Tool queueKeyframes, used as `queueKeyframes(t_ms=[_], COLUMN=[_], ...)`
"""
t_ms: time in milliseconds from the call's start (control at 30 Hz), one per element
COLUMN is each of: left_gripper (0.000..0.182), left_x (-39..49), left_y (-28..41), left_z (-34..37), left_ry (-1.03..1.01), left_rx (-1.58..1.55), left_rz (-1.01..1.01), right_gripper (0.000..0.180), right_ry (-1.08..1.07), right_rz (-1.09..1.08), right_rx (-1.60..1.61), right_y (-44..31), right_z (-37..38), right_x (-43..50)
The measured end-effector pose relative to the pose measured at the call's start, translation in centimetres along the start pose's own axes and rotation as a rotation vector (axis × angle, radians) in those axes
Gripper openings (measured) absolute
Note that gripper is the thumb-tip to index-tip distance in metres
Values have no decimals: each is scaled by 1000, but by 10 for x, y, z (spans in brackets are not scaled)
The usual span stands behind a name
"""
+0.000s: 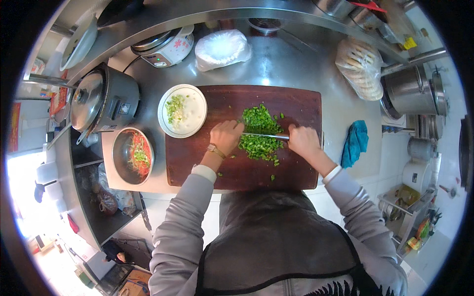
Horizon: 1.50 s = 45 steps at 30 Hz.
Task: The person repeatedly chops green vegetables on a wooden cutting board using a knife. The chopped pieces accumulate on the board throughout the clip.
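My right hand [304, 140] grips the handle of a kitchen knife [263, 135], whose blade lies across a heap of chopped green vegetable [262, 148]. At the blade's far end, my left hand [226, 135] has its fingers bent close to the tip; whether they press on the blade cannot be told. Under both hands is a dark red-brown wooden cutting board [200, 162], with a few green bits scattered on it. A white plate [198, 120] with chopped spring onion overlaps the board's upper left corner. To the left, a metal bowl [119, 157] holds orange-red shreds topped with green pieces.
Beyond the board stand a white rice cooker [174, 50] and a white plastic bag [222, 50]. A large grey cooker [118, 100] is at left. Bagged pale food [359, 70] and a teal cloth [354, 143] lie at right. A metal shelf edge [259, 13] spans the back.
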<state>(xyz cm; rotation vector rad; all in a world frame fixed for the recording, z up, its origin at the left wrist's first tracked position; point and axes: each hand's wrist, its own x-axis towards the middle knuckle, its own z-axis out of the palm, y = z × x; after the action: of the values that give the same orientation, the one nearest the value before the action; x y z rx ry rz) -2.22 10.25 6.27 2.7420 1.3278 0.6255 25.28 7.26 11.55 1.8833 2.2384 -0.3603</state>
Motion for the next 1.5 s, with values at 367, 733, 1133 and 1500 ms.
queueKeyframes(t_ms=[367,733,1133,1500], left_gripper=[10,16,13,73], left_x=[11,21,31,-117], left_y=[11,9,19,80], left_z=[7,16,-1,21], left_ry=[126,0,-29,116], left_rx=[31,69,-33,-270], left_rz=[-202,-286,-306,-1108], right_gripper=[13,15,23,12], right_ry=[-33,-97,-33,459], right_rz=[-200,-275,-690,-414], right_rx=[-27,-59,39,-77], right_y=[22,39,37,58], right_z=[-36,-31,-31,9], right_x=[59,111,91,112])
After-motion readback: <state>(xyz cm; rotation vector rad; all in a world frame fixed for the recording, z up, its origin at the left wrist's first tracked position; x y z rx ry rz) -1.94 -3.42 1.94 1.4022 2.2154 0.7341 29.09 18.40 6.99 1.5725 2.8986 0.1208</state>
